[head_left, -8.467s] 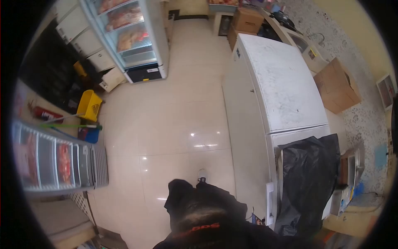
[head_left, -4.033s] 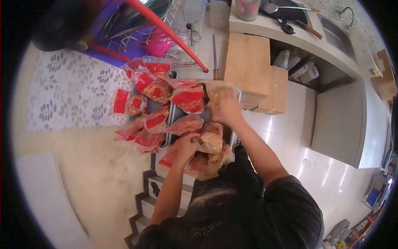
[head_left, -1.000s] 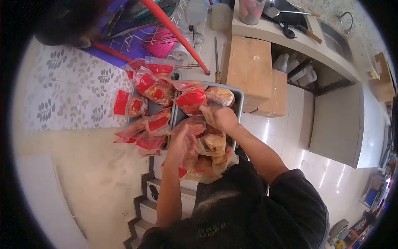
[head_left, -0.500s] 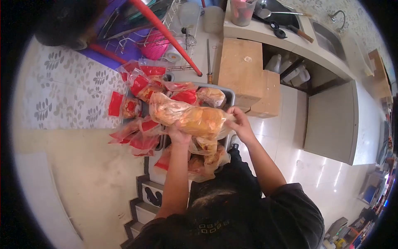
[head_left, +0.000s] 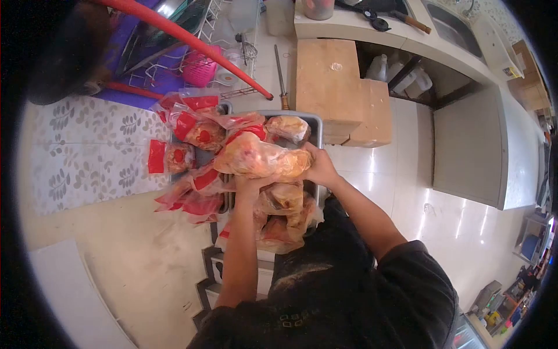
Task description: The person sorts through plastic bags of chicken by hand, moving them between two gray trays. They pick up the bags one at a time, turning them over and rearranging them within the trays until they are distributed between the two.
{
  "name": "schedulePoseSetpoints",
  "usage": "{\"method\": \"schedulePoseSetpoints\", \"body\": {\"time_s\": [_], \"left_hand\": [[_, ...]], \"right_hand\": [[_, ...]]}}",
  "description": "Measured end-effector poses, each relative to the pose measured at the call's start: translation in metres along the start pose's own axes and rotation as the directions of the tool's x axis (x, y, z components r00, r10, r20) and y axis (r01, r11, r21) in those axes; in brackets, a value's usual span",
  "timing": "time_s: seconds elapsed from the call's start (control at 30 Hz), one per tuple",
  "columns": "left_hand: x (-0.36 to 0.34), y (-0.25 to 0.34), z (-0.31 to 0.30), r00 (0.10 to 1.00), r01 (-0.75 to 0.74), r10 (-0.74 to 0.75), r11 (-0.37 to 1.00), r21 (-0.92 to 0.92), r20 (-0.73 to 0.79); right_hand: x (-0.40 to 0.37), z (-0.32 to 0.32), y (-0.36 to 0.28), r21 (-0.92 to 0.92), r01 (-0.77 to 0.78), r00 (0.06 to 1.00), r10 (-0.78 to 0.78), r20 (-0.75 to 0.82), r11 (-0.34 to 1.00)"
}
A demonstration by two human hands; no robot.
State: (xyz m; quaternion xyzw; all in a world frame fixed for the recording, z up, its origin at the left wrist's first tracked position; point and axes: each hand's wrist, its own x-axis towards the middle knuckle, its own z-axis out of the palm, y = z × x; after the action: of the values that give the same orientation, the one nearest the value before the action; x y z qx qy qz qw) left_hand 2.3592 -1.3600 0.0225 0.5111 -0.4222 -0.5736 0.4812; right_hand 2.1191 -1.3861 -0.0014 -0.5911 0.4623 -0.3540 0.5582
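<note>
Both my hands hold one clear bag of raw chicken (head_left: 258,159) lifted above a grey tray (head_left: 317,125). My left hand (head_left: 249,185) grips the bag from underneath. At the bag's right end, my right hand (head_left: 321,168) is closed on it. Below the bag, several more bagged chicken pieces (head_left: 279,212) are piled in the tray. Red-labelled packs (head_left: 195,134) fill a second tray to the left, and one pack (head_left: 165,157) lies against the leaf-patterned wall.
A wooden chopping block (head_left: 328,87) stands right of the tray, with a knife steel (head_left: 280,78) beside it. A wire rack with a pink basket (head_left: 200,64) is behind. A red pipe (head_left: 192,43) crosses above. A counter with utensils (head_left: 372,17) and tiled floor (head_left: 442,232) lie to the right.
The bag was lifted off the pile between one second and half a second ago. Since then it has dropped slightly and my hands have closed in on it.
</note>
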Motion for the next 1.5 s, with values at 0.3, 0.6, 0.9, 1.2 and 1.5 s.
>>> {"method": "schedulePoseSetpoints", "body": {"time_s": [0.3, 0.6, 0.9, 1.2, 1.5], "left_hand": [[0.035, -0.039, 0.015, 0.999, 0.016, -0.030, 0.867, 0.499, 0.021], [0.017, 0.003, -0.016, 0.997, 0.058, -0.032, 0.924, 0.378, -0.076], [-0.061, 0.065, -0.046, 0.978, 0.017, 0.082, 0.882, 0.471, -0.190], [-0.144, 0.020, -0.041, 0.848, 0.509, -0.508, 0.860, -0.036, -0.151], [-0.115, -0.005, 0.069, 0.996, 0.025, -0.084, 0.602, -0.798, -0.032]], "right_hand": [[0.023, 0.018, 0.068, -0.663, 0.078, 0.983, -0.167, -0.072, 0.745], [-0.082, 0.105, -0.031, -0.888, 0.332, 0.940, -0.190, 0.283, 0.319], [-0.041, 0.130, 0.011, -0.860, 0.230, 0.965, -0.221, 0.141, 0.455], [-0.024, 0.078, -0.002, -0.519, 0.293, 0.956, -0.259, 0.138, 0.803], [-0.069, 0.012, -0.157, -0.220, 0.536, 0.840, -0.488, 0.237, 0.815]]}}
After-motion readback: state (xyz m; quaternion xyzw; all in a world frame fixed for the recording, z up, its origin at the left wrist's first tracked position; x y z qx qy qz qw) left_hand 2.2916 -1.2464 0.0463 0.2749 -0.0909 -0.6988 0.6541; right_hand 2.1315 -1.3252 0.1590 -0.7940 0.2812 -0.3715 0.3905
